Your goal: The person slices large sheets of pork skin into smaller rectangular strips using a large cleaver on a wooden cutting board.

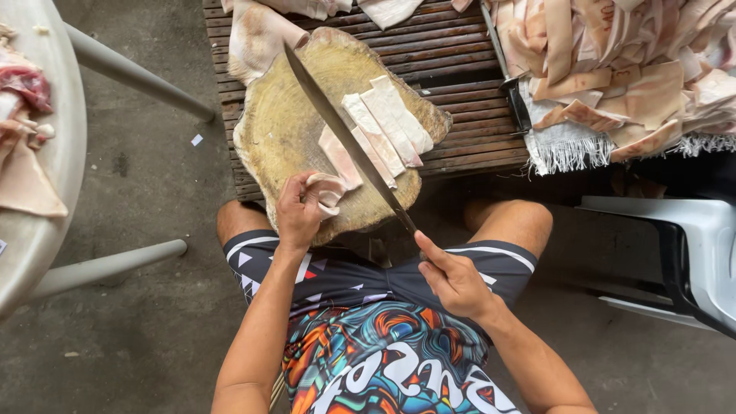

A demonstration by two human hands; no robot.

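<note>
Left hand (297,211) fingers (307,184) pinch the pork skin strip (331,188).

Soft even daylight, faint shadows, sharp focus, slight wide-angle bending at edges

The knife (337,126) blade is looking like dark, smooth metal, lying on a rough, worn wood block (287,126) at upper middle.

A dark slatted wooden tabletop (460,57) carries a round wooden chopping block (284,130); beside it, a fringed cloth (563,146) heaped with pale skin strips (621,54).
</note>
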